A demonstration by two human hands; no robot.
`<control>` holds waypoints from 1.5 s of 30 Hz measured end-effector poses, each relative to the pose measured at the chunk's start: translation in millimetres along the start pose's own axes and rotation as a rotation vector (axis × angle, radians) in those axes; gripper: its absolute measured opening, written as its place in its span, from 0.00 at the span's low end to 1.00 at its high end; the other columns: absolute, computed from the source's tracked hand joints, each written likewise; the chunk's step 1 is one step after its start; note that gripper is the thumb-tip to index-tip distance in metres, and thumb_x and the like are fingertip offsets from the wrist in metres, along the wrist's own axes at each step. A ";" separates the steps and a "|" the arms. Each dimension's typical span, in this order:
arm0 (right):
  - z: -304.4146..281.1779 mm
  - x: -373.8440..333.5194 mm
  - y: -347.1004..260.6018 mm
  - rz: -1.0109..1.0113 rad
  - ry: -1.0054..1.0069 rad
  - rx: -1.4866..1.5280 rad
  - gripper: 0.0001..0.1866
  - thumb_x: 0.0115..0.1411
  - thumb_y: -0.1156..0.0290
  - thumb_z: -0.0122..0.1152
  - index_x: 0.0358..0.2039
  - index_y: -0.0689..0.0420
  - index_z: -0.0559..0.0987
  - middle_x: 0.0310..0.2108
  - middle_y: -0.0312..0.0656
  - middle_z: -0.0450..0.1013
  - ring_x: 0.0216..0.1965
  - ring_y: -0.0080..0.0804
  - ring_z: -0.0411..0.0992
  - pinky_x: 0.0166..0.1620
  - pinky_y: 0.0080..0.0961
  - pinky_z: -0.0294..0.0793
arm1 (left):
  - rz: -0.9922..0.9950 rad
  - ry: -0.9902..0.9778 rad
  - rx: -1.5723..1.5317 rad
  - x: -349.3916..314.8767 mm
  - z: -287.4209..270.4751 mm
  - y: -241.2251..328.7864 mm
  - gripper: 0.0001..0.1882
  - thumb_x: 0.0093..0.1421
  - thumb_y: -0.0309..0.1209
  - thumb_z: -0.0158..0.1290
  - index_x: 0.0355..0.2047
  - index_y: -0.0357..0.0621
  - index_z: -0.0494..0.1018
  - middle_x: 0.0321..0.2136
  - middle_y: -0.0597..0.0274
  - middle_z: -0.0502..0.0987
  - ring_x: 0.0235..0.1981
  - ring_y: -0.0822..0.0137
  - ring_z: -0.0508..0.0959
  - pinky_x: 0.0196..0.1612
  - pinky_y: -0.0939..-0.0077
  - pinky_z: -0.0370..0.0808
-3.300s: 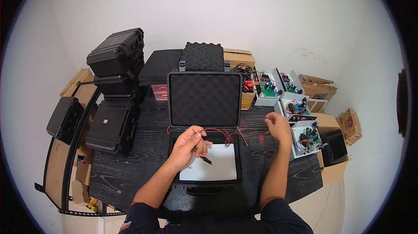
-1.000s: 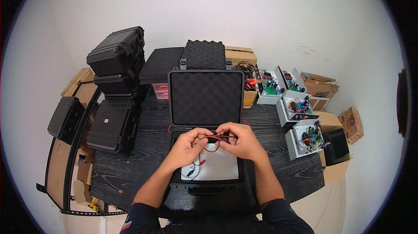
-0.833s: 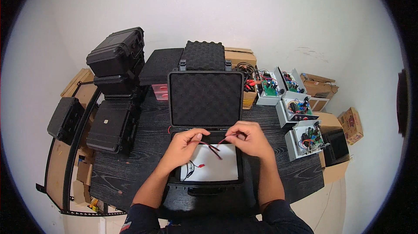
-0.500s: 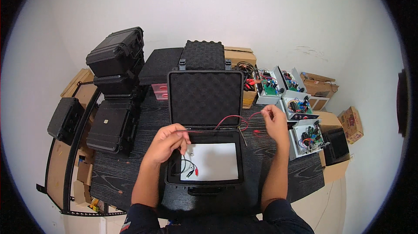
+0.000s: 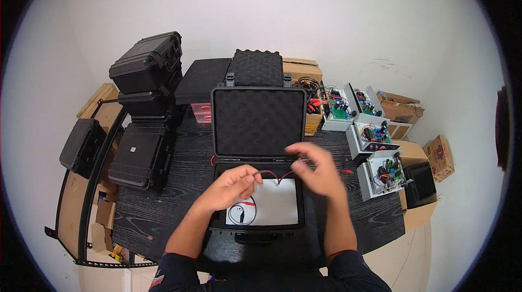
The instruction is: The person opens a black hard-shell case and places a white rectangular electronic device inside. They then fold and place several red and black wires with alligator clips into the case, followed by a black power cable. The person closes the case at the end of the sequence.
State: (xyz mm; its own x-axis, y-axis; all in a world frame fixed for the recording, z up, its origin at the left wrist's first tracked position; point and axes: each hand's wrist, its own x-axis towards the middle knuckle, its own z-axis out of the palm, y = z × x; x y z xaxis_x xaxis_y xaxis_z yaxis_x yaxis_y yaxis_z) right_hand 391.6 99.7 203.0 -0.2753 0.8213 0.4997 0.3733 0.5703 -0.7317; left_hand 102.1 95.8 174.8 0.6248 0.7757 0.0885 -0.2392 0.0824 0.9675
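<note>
Pinching the cable [image 5: 266,171] in our left hand [image 5: 232,188], we should favour loose, even loops; whether our blurred right hand [image 5: 319,170] grips it too, we cannot tell.

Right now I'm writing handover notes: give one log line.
left hand: pinching cable; right hand: blurred, near cable; case: open; panel: in case

Had passing room left of centre, over black table [image 5: 186,169], between stacked cases [image 5: 140,153] and open case [image 5: 291,230] | was blocked at centre by raised lid [image 5: 258,123] | was barred at right by circuit-board units [image 5: 368,182] | was crossed below centre by cable [image 5: 266,171] between left hand [image 5: 232,187] and right hand [image 5: 322,173]
</note>
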 end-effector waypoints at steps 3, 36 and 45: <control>36.5 -2.9 -26.9 -0.190 -0.071 0.050 0.18 0.62 0.76 0.71 0.53 0.60 0.84 0.46 0.47 0.83 0.47 0.42 0.84 0.50 0.35 0.82 | 0.009 -0.087 0.023 3.4 7.4 -4.9 0.13 0.80 0.36 0.47 0.45 0.37 0.74 0.23 0.71 0.70 0.22 0.79 0.66 0.30 0.80 0.66; 8.5 3.2 -2.1 -0.114 -0.034 -0.086 0.24 0.61 0.70 0.72 0.58 0.58 0.83 0.55 0.49 0.82 0.60 0.48 0.78 0.65 0.42 0.75 | 0.120 -0.091 -0.040 4.4 -0.5 -13.1 0.18 0.79 0.41 0.51 0.54 0.37 0.76 0.43 0.52 0.85 0.49 0.62 0.85 0.56 0.65 0.78; 61.5 3.5 14.1 0.082 -0.175 0.114 0.19 0.76 0.64 0.56 0.60 0.61 0.81 0.46 0.54 0.84 0.46 0.52 0.84 0.52 0.38 0.81 | 0.373 -0.070 -0.554 7.2 10.2 -13.3 0.24 0.79 0.38 0.49 0.67 0.36 0.67 0.51 0.46 0.85 0.60 0.52 0.82 0.68 0.55 0.73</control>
State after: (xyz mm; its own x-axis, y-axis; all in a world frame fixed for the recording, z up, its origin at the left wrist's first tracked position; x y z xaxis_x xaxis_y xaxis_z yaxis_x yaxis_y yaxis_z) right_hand 341.3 109.7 165.9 -0.4018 0.8438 0.3558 0.3012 0.4887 -0.8188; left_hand 117.3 93.9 165.0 0.4682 0.7738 0.4266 -0.7830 0.1394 0.6062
